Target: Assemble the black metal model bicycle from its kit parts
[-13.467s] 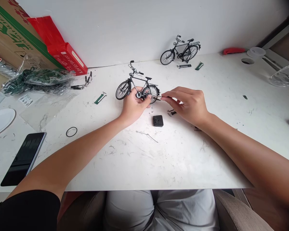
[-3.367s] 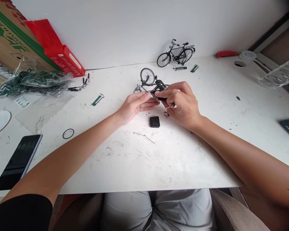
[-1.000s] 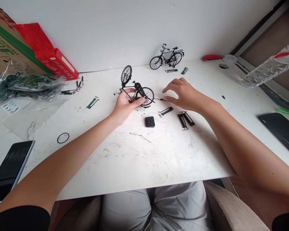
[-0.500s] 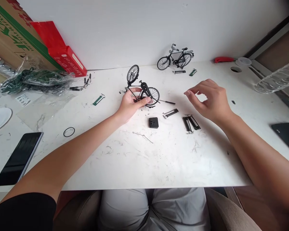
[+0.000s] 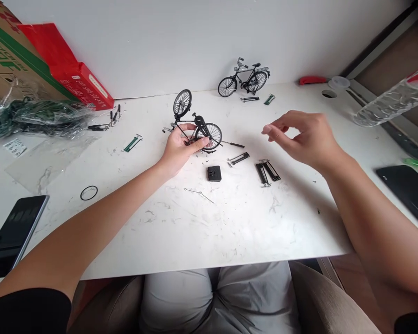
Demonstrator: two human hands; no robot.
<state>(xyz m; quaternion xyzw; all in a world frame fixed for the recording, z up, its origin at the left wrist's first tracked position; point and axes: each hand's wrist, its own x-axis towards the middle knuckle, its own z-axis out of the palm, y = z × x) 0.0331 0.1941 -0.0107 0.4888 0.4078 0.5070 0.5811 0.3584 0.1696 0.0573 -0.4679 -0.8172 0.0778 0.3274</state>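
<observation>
My left hand (image 5: 179, 149) is closed round the frame of a black model bicycle (image 5: 201, 124), tilted above the table with its front wheel raised. Its thumb presses near the rear wheel; the fingers behind are partly hidden. Off to the right, my right hand (image 5: 304, 134) hovers with thumb and fingertips pinched together. Whatever may be in that pinch is too small to make out. Below the bicycle lie a black square block (image 5: 214, 173) and a thin screwdriver (image 5: 237, 144). Small black frame-like parts (image 5: 267, 171) rest nearer my right hand.
A second model bicycle (image 5: 244, 78) stands by the wall. At left are a red box (image 5: 81, 83), plastic-wrapped parts (image 5: 38, 118), a phone (image 5: 16, 232) and a black ring (image 5: 89, 193). A thin metal rod (image 5: 199, 195) lies in front. A clear bottle (image 5: 390, 102) lies at right.
The view has swung slightly right, so the table's things appear farther left. Both hands keep nearly the same pose, the left still holding the model bicycle.
</observation>
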